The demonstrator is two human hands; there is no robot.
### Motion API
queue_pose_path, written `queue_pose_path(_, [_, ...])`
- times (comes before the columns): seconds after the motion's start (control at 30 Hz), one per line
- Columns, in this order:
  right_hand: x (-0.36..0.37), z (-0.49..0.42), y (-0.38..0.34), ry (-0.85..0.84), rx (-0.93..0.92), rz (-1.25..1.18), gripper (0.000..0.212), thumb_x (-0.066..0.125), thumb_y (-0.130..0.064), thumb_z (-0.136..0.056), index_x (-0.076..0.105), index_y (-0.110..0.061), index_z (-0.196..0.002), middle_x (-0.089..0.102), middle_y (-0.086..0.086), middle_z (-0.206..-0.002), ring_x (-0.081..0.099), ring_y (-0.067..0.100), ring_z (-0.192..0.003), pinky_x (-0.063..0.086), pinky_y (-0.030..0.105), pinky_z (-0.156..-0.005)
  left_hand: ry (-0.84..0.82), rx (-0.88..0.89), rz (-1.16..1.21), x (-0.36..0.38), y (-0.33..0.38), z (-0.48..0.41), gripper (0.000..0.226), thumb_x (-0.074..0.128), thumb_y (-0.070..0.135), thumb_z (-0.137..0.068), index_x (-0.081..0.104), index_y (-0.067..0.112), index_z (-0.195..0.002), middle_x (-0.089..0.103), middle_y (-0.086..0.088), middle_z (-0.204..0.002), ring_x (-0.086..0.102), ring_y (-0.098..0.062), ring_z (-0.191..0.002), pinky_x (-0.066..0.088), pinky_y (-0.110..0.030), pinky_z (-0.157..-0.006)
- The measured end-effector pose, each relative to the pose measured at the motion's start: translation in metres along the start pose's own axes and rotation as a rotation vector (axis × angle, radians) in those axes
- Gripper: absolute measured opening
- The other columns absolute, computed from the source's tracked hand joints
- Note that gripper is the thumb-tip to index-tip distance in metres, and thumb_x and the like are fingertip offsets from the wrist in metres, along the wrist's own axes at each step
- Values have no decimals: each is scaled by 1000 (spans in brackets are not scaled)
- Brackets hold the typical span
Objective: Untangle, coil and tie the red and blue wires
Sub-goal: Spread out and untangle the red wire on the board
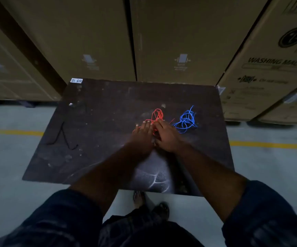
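The cardboard box (269, 72) at right reads "WASHING MACHINE"; on the dark table (99, 122) the left hand (142, 132) lies flat, fingers straight, on the red wire (156, 114); the right hand (166, 135) pinches it; the blue wire (186, 122) lies just beside.

red wire (159, 115), blue wire (186, 121), dark speckled table (99, 125), brown cardboard boxes (90, 32), yellow floor line (269, 144)

Dim, soft blur, wide-angle bending at edges
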State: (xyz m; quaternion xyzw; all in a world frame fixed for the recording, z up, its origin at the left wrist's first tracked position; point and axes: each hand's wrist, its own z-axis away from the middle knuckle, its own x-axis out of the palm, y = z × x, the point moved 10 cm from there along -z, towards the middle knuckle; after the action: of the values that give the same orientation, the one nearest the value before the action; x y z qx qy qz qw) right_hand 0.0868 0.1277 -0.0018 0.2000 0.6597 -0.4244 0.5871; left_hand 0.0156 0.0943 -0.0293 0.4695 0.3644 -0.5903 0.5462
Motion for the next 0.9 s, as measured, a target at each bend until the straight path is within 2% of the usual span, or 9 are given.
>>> queue_pose_path(0.17, [23, -23, 1, -166, -5, 137, 92, 70, -31, -70, 23, -17, -148, 15, 9, -159, 17, 29, -145, 27, 48, -111, -52, 1, -27, 29, -8, -22, 80, 44, 50, -89, 18, 4, -148, 13, -18, -157, 6, -33, -146, 6, -54, -114])
queue_pose_path(0.27, [44, -29, 10, -236, 42, 166, 94, 65, -39, -74, 15, -17, -151, 5, 8, -160, 5, 28, -147, 22, 58, -111, -72, -11, -19, 47, -23, -26, 82, 38, 57, -88, 13, 9, -150, 14, -15, -157, 12, -32, -145, 8, -59, -112])
queue_pose_path(0.37, [67, -28, 23, -291, 96, 197, 99, 59, -58, -77, 6, -20, -152, -5, 5, -161, -6, 28, -148, 19, 64, -109, -86, -66, 41, 71, -55, -21, 88, 22, 69, -82, 15, 13, -150, 15, -10, -158, 16, -31, -144, 9, -61, -111])
queue_pose_path(0.47, [76, -25, 31, -260, 113, 191, 95, 46, -69, -80, 3, -25, -152, -9, 3, -161, -8, 28, -148, 19, 63, -110, -82, -52, 37, 82, -86, -10, 83, 28, 61, -84, 12, 14, -151, 8, -4, -160, 12, -28, -146, 10, -62, -111])
queue_pose_path(0.57, [79, -22, 36, -271, 141, 139, 92, 37, -75, -81, 0, -29, -151, -10, 1, -161, -9, 27, -148, 12, 62, -111, -50, -75, -8, 78, -119, 0, 77, 30, 57, -89, 12, 14, -151, 6, -3, -160, 11, -29, -146, 13, -62, -110])
queue_pose_path(0.77, [73, -15, 45, -241, 182, 93, 82, 42, -63, -87, 5, -28, -151, -2, 1, -161, 2, 25, -148, 15, 60, -111, -61, -180, -26, 78, -175, 16, 72, 31, 49, -95, 10, 8, -150, 3, -9, -160, 8, -32, -146, 13, -61, -111])
queue_pose_path(0.83, [65, -19, 41, -183, 200, 129, 75, 49, -52, -86, 20, -24, -149, 13, 5, -159, 17, 29, -144, 25, 56, -109, -53, -183, -43, 71, -172, 12, 72, 32, 44, -94, 13, 3, -149, 7, -15, -159, 10, -34, -145, 14, -61, -111])
queue_pose_path(0.9, [52, -27, 33, -83, 198, 182, 62, 54, -40, -83, 38, -21, -139, 34, 7, -149, 37, 32, -129, 36, 48, -100, -1, -172, -24, 54, -150, 1, 75, 41, 36, -88, 15, -1, -147, 10, -20, -157, 10, -37, -144, 13, -60, -112])
